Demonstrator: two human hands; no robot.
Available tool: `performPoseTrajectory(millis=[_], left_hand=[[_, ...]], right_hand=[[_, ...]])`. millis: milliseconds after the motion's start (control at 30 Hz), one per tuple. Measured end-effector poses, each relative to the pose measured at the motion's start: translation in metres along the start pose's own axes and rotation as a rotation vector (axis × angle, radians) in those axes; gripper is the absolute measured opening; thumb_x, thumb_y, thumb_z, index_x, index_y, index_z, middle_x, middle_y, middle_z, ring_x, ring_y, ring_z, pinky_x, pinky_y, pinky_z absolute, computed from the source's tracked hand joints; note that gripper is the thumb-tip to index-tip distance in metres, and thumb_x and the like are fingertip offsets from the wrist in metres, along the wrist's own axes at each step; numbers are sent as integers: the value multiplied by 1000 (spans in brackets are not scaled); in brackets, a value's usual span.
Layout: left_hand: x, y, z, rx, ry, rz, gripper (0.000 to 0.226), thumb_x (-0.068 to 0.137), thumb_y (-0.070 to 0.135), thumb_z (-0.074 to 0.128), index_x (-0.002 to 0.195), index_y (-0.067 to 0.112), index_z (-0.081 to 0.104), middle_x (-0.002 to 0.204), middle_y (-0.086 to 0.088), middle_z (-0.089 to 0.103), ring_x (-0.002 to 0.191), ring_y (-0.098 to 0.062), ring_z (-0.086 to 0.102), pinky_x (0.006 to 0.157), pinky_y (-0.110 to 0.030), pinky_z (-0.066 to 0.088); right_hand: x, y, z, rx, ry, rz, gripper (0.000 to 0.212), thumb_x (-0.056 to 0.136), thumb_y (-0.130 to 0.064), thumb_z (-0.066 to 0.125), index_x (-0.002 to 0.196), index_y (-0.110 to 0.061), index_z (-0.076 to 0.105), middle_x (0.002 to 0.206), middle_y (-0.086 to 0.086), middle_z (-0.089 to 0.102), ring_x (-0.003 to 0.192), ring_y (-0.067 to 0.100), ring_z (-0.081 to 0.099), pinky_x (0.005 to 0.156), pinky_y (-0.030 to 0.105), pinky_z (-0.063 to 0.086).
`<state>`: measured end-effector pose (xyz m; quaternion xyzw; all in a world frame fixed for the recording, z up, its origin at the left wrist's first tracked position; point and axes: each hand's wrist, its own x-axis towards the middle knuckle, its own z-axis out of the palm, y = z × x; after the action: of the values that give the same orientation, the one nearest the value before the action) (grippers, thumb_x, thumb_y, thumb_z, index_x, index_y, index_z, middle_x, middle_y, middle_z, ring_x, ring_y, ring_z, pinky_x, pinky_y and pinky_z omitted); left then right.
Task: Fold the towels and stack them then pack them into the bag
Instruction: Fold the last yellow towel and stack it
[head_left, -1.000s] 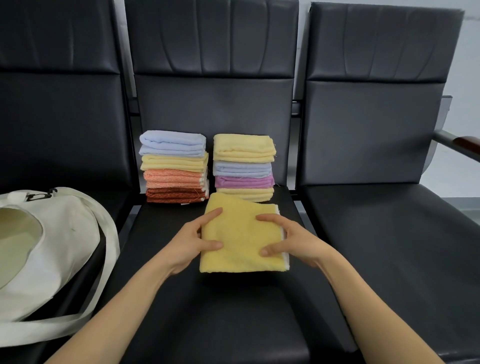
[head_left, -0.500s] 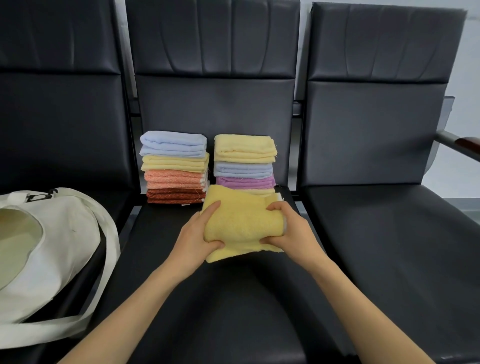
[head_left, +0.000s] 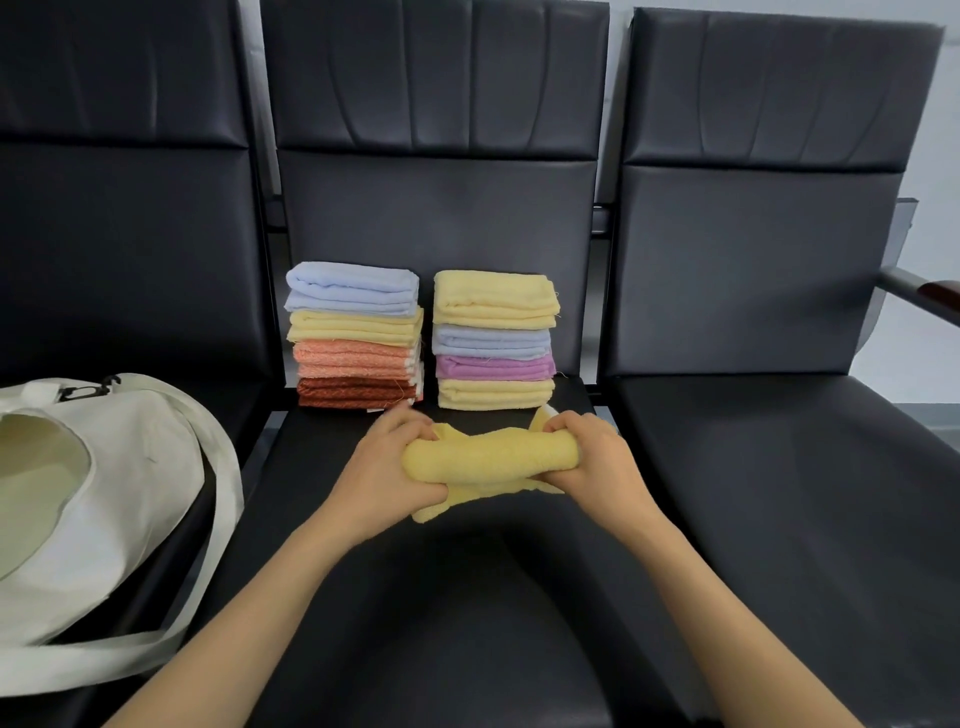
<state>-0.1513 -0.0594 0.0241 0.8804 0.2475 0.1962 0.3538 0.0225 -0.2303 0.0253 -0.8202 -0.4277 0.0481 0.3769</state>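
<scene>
A yellow towel (head_left: 491, 457) is doubled over above the middle seat (head_left: 441, 597), its fold bulging toward me. My left hand (head_left: 384, 467) grips its left end and my right hand (head_left: 592, 457) grips its right end, fingers curled round the cloth. Behind it stand two stacks of folded towels against the backrest. The left stack (head_left: 356, 335) runs blue, yellow, orange, dark red from the top. The right stack (head_left: 493, 340) runs yellow, blue, purple, yellow. A white cloth bag (head_left: 104, 493) lies open on the left seat, its mouth facing me.
Three black padded chairs stand side by side. The bag's long strap (head_left: 218, 545) loops over the gap between the left and middle seats. The right seat (head_left: 779, 493) is bare, with an armrest (head_left: 924, 293) at its far right edge.
The yellow towel lay flat on the seat under both hands a second ago. Both hands have gathered and lifted it, folding it over toward the stacks.
</scene>
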Motion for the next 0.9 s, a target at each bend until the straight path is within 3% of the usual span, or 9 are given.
performPoseTrajectory(millis=[67,133,233,333,400,533,667,767,900], left_hand=[[-1,-3,-8,-135,-109,-36,50,61,31,78,108,34,60,132,28,43,133,0,28,100,-29,35],[-3,-5,-13,-303,-144,-36,45,61,38,78,102,34,61,108,23,62,109,0,57,82,-22,48],[-1,-3,-8,-531,-89,-89,37,79,23,77,110,28,58,105,8,66,102,-9,63,76,-22,52],[0,6,-3,-761,-55,-185,69,63,52,82,120,28,52,115,7,64,103,-7,64,74,-18,53],[0,7,0,-825,-38,-234,87,48,66,81,120,28,50,114,7,64,98,-5,66,75,-20,54],[-1,11,7,-857,59,-289,48,89,27,63,122,24,28,110,-5,63,97,-13,63,83,-31,52],[-2,12,7,-867,51,-279,42,93,21,58,118,25,24,117,-7,60,101,-14,61,79,-32,53],[-1,11,4,-996,-6,-353,60,86,18,67,127,23,24,120,-7,58,106,-19,61,80,-32,53],[-3,9,-7,-1067,-305,-422,103,41,32,97,129,8,49,117,-5,69,106,-19,67,79,-27,56]], right_hand=[[0,3,-3,69,-6,-2,41,65,-23,86,99,-23,63,115,-5,42,114,9,33,90,17,32],[0,3,-9,225,-85,55,41,65,-18,86,98,-22,62,127,-7,45,121,9,38,95,21,37],[-1,1,-12,590,-207,167,38,75,-10,79,107,-15,58,110,0,65,101,14,64,73,22,54],[0,-3,-10,810,-162,263,40,85,-16,70,120,-17,52,116,0,65,103,13,65,73,22,54],[1,-5,-8,749,-145,295,43,90,-30,64,127,-21,44,123,-3,60,105,8,62,75,20,52],[0,-9,1,675,-195,362,47,95,-52,42,133,-31,26,122,-7,51,101,10,60,66,23,52],[2,-7,4,748,-242,433,48,93,-59,39,129,-29,31,119,-1,53,95,24,65,57,34,55],[3,-4,2,840,-266,397,64,83,-51,66,132,-19,39,122,3,59,98,23,66,60,32,54],[4,-1,-4,910,-294,322,61,73,-30,76,127,-12,52,120,7,66,104,20,67,76,29,56]])
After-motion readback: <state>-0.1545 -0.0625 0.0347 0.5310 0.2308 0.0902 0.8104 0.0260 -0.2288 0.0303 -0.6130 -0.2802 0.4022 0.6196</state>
